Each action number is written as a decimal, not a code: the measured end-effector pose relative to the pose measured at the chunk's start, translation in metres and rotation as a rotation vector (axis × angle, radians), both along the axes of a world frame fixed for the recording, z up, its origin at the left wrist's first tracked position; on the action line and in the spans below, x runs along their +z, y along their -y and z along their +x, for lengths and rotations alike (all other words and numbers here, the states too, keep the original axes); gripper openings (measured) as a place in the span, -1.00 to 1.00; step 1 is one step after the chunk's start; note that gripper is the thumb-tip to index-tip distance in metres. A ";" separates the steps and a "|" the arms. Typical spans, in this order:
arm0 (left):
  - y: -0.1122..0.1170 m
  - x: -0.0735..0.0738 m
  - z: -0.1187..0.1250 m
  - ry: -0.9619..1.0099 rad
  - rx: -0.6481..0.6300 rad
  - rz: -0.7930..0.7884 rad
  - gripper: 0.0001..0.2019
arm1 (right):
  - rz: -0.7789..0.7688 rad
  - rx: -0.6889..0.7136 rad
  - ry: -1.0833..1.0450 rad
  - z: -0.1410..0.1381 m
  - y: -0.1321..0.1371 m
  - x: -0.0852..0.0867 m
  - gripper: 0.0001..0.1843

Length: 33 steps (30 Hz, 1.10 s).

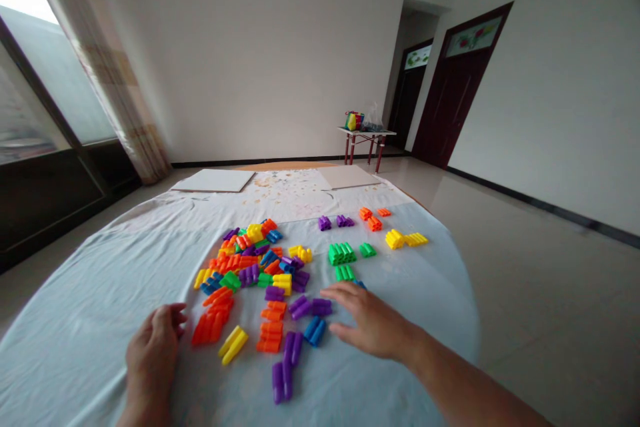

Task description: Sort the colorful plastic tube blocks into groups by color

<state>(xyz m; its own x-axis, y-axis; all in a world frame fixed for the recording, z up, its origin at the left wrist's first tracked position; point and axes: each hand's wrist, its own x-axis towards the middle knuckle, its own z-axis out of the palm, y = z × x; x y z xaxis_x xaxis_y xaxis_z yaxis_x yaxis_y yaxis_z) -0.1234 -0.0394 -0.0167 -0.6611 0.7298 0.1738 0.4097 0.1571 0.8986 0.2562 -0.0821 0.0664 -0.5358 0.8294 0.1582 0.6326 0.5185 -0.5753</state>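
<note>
A heap of several colourful plastic blocks (pixel 250 260) lies on a round table covered with a white cloth (pixel 100 293). My left hand (pixel 153 353) rests on the cloth with its fingers curled, just left of an orange block cluster (pixel 213 323) and a yellow block (pixel 233 344). My right hand (pixel 373 323) hovers flat with fingers stretched out, holding nothing, its fingertips next to purple blocks (pixel 310 307) and a blue block (pixel 315 331). Sorted groups lie farther back: green blocks (pixel 342 253), yellow blocks (pixel 404 239), orange blocks (pixel 373 217) and purple blocks (pixel 334 221).
Two white boards (pixel 215 180) (pixel 349 177) lie at the table's far side. A small red-legged side table (pixel 365 137) with bags stands by the back wall. Dark wooden doors (pixel 457 90) are at the right, a window and curtain (pixel 107 73) at the left.
</note>
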 end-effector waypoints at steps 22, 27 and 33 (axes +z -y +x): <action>0.003 0.003 0.001 0.208 -0.034 0.009 -0.63 | 0.149 -0.172 -0.151 -0.100 -0.044 -0.064 -0.31; 0.006 0.011 0.005 0.173 -0.037 -0.005 -0.65 | 0.106 -0.446 -0.155 -0.105 -0.079 -0.071 -0.25; 0.009 0.019 0.010 0.123 -0.011 -0.045 -0.66 | 0.025 -0.237 -0.194 -0.126 -0.083 -0.073 -0.25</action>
<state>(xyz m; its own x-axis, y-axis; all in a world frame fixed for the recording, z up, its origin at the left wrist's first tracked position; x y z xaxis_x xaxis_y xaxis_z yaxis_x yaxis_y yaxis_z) -0.1137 -0.0481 0.0021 -0.6670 0.7427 0.0590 0.2992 0.1945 0.9342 0.1301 0.0006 -0.0069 -0.2860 0.9220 0.2610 0.6169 0.3855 -0.6861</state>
